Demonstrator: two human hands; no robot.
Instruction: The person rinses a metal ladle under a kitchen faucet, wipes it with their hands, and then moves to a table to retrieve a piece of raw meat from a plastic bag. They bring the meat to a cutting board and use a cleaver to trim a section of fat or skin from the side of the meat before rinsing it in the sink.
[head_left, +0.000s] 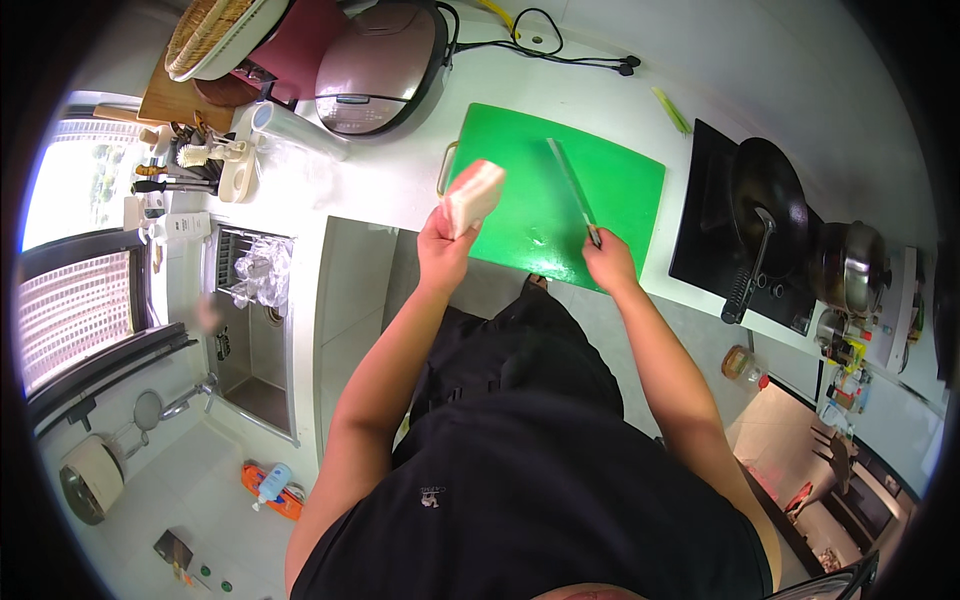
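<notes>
A slab of raw, pale pink and white meat, which looks like pork belly (476, 196), is gripped in my left hand (445, 251), raised above the left part of the green cutting board (517, 150). My right hand (609, 259) is closed round the dark handle of a kitchen knife (571, 182) at the board's near right side. The narrow blade points away from me over the board, apart from the meat. The board lies on the white countertop, with a handle at its left edge.
A rice cooker (379, 67) and a roll of plastic film (296, 129) stand back left. A green vegetable piece (671, 111) lies behind the board. Right is a black cooktop (694, 225) with a wok (765, 187) and a steel pot (847, 266). The sink (259, 367) is at left.
</notes>
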